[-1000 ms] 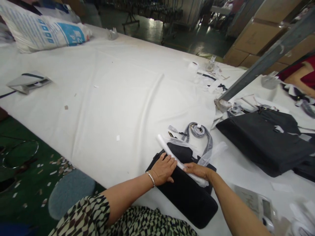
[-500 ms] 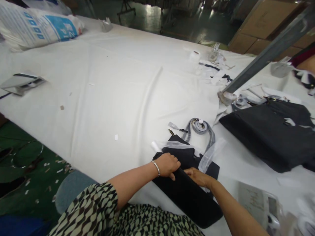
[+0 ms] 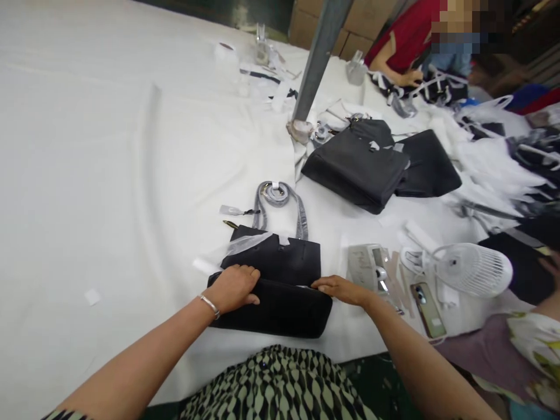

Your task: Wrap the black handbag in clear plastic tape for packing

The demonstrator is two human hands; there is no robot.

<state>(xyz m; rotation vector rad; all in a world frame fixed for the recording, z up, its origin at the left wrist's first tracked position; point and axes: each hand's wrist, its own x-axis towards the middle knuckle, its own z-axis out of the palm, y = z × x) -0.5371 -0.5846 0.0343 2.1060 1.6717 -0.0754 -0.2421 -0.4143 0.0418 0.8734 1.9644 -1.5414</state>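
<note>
lying on the white table (image 3: 109, 175), the black bag (image 3: 280, 309) has its coiled strap (image 3: 301, 217) beyond it; the left hand (image 3: 237, 287) clasps its near panel between thumb and fingers, the right hand (image 3: 341, 287) touches its right end, pinching or not i cannot tell

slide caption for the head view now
Left hand and right hand on a black bag, coiled strap beyond it on the white tabletop.
</note>
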